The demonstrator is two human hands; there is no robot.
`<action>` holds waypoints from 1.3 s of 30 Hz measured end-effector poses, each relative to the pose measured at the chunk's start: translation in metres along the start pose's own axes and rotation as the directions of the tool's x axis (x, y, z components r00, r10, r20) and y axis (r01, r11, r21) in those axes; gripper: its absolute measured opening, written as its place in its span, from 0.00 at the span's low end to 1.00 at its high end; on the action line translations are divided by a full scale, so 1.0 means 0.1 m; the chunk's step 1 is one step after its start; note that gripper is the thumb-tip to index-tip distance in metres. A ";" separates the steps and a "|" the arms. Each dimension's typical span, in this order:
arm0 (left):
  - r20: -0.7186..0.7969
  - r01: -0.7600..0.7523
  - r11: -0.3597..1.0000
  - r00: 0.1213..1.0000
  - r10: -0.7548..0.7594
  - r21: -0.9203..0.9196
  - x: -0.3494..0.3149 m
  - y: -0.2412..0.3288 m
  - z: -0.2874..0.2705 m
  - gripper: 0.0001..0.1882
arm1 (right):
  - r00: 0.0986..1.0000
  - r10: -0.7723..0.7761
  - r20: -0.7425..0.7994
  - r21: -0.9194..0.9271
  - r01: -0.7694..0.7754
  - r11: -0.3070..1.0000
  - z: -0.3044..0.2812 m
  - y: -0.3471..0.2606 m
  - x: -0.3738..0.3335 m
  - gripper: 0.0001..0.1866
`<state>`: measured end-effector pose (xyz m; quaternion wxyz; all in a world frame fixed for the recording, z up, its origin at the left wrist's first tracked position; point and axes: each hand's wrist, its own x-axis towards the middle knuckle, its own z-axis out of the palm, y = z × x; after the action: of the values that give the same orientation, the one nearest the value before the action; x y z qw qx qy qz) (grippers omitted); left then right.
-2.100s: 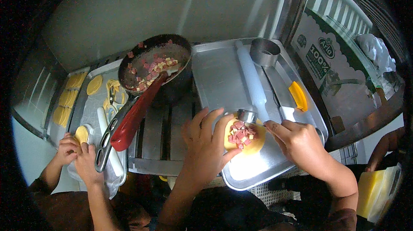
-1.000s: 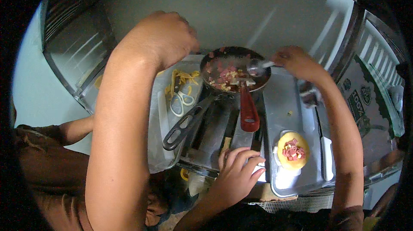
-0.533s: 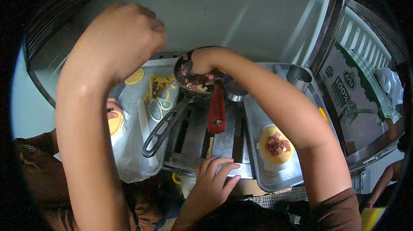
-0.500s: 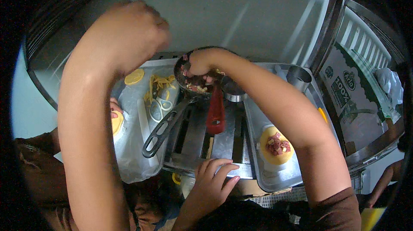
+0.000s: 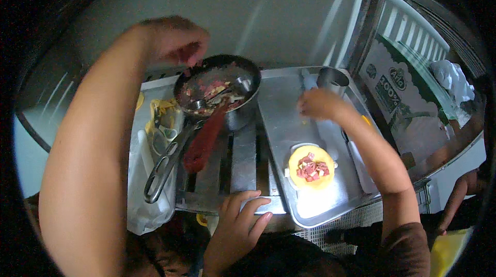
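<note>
My right hand (image 5: 323,104), blurred by motion, hangs over the right metal tray (image 5: 287,122) with its fingers drawn together; anything inside them is hidden. Nearer on that tray lies a yellow dough round (image 5: 312,184), topped with chopped pinkish meat (image 5: 311,167) and resting on a pale base. My left hand (image 5: 235,228) rests by the table's front edge, fingers apart, holding nothing. Left of the right tray stands a black frying pan (image 5: 252,65) with more chopped filling and metal utensils inside. A red handle (image 5: 203,143) and a looped black handle (image 5: 164,166) extend toward me.
Another person's bare arm (image 5: 90,143) rises close on the left, its hand (image 5: 175,42) above the pan. The left tray carries dough strips (image 5: 164,107), scissors (image 5: 168,132) and a white rod (image 5: 151,161). A steel cup (image 5: 333,78) stands far right, before a printed carton (image 5: 398,91).
My right hand has left the pan and moved right, over the tray. The other person's hand stays raised near the pan. The view has shifted; my left hand remains at the edge.
</note>
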<state>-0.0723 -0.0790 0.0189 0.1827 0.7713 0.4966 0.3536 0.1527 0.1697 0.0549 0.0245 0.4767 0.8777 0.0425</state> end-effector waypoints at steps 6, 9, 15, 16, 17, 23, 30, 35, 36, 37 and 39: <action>0.042 0.085 0.996 0.996 -0.083 -0.041 0.11 0.09 0.09 0.13 | 0.998 0.059 -0.031 0.035 -0.058 0.998 0.28 -0.13 -0.27 0.10; 0.052 0.052 0.998 0.997 -0.051 -0.035 0.11 0.08 0.14 0.14 | 0.995 0.066 -0.070 0.087 -0.060 0.994 0.38 -0.12 -0.24 0.10; 0.022 0.034 0.997 0.999 -0.032 -0.063 0.19 0.05 0.21 0.13 | 0.987 0.129 -0.095 0.527 -0.060 0.848 0.28 0.03 -0.38 0.10; 0.008 0.013 0.999 1.000 -0.013 -0.046 0.21 0.03 0.23 0.13 | 0.986 0.129 -0.107 0.670 -0.024 0.742 0.23 0.08 -0.44 0.10; -0.005 -0.011 1.000 1.000 0.011 -0.029 0.24 0.02 0.26 0.14 | 0.990 0.110 -0.084 0.829 0.008 0.560 0.18 0.12 -0.54 0.11; -0.001 -0.037 0.994 0.999 0.038 0.100 0.42 -0.08 0.38 0.16 | 0.899 -0.311 -0.308 0.932 0.218 -0.290 -0.52 -0.69 -1.71 0.09; 0.021 -0.083 0.981 0.996 0.081 0.174 0.60 0.05 0.57 0.19 | 0.675 -0.637 -0.373 0.899 0.094 -0.428 -0.63 -1.03 -2.42 0.09; -0.047 0.017 0.975 0.999 -0.007 0.222 0.64 0.00 0.60 0.18 | 0.787 -0.299 -0.540 0.841 0.487 -0.236 -0.45 -0.89 -2.73 0.21; -0.044 0.040 0.978 0.999 -0.031 0.207 0.65 0.01 0.60 0.18 | 0.863 -0.225 -0.452 0.892 0.437 -0.115 -0.46 -0.82 -2.74 0.19; -0.065 0.033 0.977 0.998 -0.019 0.212 0.67 0.04 0.62 0.17 | 0.923 -0.145 -0.356 0.934 0.358 -0.007 -0.49 -0.76 -2.73 0.16; -0.125 0.078 0.971 0.991 -0.051 0.226 0.60 -0.05 0.62 0.15 | 0.963 0.065 -0.263 0.873 0.209 0.440 -0.52 -0.61 -2.27 0.11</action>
<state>-0.0149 -0.0183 -0.0053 0.0735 0.7483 0.5692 0.3326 0.2207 -0.0564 0.1009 -0.3429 0.3695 0.7821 -0.3665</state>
